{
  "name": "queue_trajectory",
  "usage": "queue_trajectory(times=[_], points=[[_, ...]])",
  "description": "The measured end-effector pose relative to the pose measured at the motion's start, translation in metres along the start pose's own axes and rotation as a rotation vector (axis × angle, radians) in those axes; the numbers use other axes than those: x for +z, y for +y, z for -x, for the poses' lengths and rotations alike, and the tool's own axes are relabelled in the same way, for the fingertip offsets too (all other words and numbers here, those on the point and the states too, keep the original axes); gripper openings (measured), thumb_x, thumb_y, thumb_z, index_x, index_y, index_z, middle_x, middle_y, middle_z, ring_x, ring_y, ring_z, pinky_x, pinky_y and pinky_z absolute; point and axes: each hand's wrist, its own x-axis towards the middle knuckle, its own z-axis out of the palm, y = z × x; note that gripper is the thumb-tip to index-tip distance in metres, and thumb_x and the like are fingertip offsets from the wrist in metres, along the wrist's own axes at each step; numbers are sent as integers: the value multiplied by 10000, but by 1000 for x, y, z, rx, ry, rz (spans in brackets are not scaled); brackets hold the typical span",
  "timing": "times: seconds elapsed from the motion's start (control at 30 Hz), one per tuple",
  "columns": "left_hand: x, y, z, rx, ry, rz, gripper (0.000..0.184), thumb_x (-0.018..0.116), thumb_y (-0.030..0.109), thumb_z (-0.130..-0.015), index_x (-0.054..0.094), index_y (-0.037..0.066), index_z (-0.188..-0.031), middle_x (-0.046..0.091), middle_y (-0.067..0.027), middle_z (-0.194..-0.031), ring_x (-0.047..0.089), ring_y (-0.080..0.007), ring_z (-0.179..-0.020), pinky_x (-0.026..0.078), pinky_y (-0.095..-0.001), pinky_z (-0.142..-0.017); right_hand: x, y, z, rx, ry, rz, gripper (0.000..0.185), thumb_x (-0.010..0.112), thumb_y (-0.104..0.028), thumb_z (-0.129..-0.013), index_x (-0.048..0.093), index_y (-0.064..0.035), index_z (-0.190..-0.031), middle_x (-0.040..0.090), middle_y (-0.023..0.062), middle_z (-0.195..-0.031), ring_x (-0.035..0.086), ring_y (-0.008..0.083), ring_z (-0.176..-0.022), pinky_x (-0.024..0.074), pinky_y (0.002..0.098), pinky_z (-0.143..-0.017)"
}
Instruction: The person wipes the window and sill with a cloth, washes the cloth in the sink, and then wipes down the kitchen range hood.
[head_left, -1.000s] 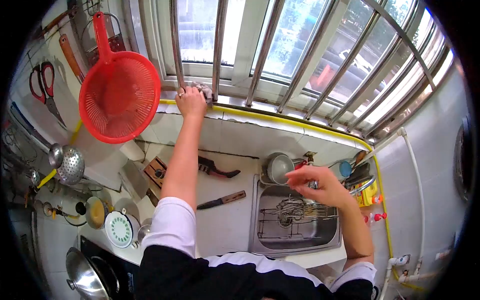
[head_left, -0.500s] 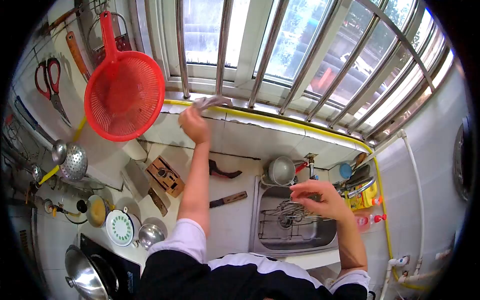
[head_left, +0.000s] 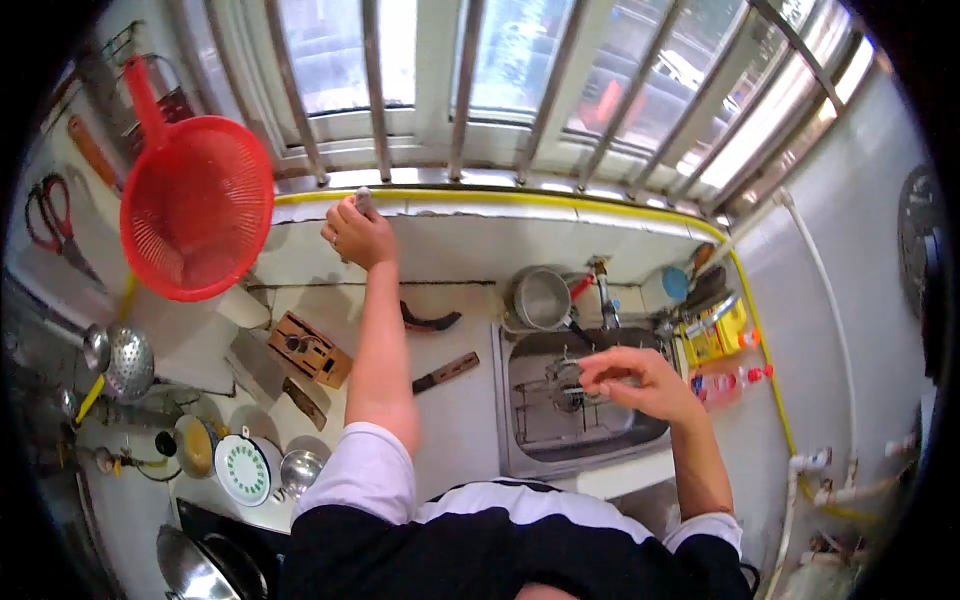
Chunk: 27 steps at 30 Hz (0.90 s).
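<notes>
My left hand (head_left: 362, 232) is closed on a greyish cloth (head_left: 364, 199), which pokes out above the fingers by the yellow strip (head_left: 450, 199) along the window ledge. Over the sink (head_left: 590, 462) hangs my right hand (head_left: 640, 383), its fingers loosely curved with thumb and fingertips apart and nothing between them. Below it a wire rack (head_left: 555, 405) stands in the basin. On the counter, right of my left forearm, lie a knife (head_left: 447, 371) and a dark curved tool (head_left: 430, 319).
A red colander (head_left: 200, 205) hangs at the left near scissors (head_left: 62, 228). The wooden knife block (head_left: 308, 349), cleaver (head_left: 303, 402) and lidded pot (head_left: 246, 470) are left of my left arm. Metal bars (head_left: 463, 95) cross the window. A saucepan (head_left: 543, 299) sits behind the sink.
My left hand has come back from the window ledge with the cloth, which is now bunched smaller in the fingers. The view has shifted; my right hand remains over the sink.
</notes>
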Motion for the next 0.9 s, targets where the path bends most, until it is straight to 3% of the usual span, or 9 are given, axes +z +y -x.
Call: queue_trajectory(times=[0.2, 0.27, 0.33, 0.4, 0.47, 0.57, 0.73, 0.8, 0.9], points=[[7, 51, 51, 415, -304, 93, 195, 637, 152, -775, 551, 104, -943, 550, -75, -993, 508, -309, -955, 426, -414, -843, 7, 29, 14, 68, 22, 86, 317, 598, -15, -849, 602, -36, -1165, 643, 54, -976, 599, 119, -901, 483, 254, -802], [-5, 81, 60, 386, -379, 87, 207, 643, 144, -769, 552, 100, -950, 553, -74, -1018, 513, -299, -967, 431, -412, -849, 7, 42, 21, 48, 72, 163, 303, 583, -13, -854, 603, -31, -1156, 642, 49, -967, 591, 113, -888, 480, 250, -798], [-8, 99, 70, 422, -616, 288, 223, 640, 126, -768, 557, 90, -972, 556, -81, -1025, 512, -305, -981, 438, -422, -840, 2, 62, 32, 15, 129, 169, 312, 555, 7, -855, 600, -29, -1162, 640, 47, -966, 588, 104, -882, 478, 238, -786], [-3, 96, 86, 443, -724, 432, 240, 637, 121, -816, 561, 82, -1040, 596, -79, -1011, 557, -279, -966, 471, -401, -808, -8, 85, 47, 89, 234, -8, 323, 533, 23, -852, 595, -22, -1166, 639, 42, -961, 587, 96, -875, 473, 229, -784], [8, 81, 116, -67, -939, 961, 247, 599, 119, -864, 552, 34, -1091, 610, -82, -1067, 583, -222, -973, 463, -339, -838, -22, 105, 65, 10, 336, -87, 327, 524, 17, -848, 590, -14, -1167, 651, 49, -935, 610, 98, -828, 491, 229, -754], [-67, 82, 138, -462, -850, 949, 270, 570, 135, -901, 532, -19, -1120, 612, -86, -1049, 586, -182, -931, 460, -311, -834, -32, 117, 102, 62, 477, -140, 319, 527, 2, -863, 583, -11, -1177, 653, 61, -949, 623, 108, -832, 499, 239, -759], [-132, 44, 191, -690, -959, 883, 262, 546, 231, -933, 578, -9, -1033, 600, -34, -922, 556, -117, -818, 457, -258, -744, -55, 163, 149, 167, 705, -319, 302, 547, -22, -866, 585, -15, -1166, 653, 55, -959, 630, 120, -837, 492, 236, -778], [-153, 39, 211, -774, -976, 911, 287, 555, 286, -934, 576, 25, -816, 576, -17, -729, 511, -98, -658, 438, -266, -616, -59, 185, 156, 185, 725, -339, 296, 566, -41, -861, 588, -12, -1155, 652, 57, -962, 628, 116, -826, 483, 226, -781], [-189, 47, 215, -719, -1155, 895, 301, 524, 311, -956, 581, 43, -830, 574, -5, -713, 507, -83, -652, 430, -251, -599, -60, 216, 152, 165, 769, -255, 330, 599, -54, -829, 595, -39, -1158, 632, 47, -1007, 612, 121, -887, 481, 241, -762]])
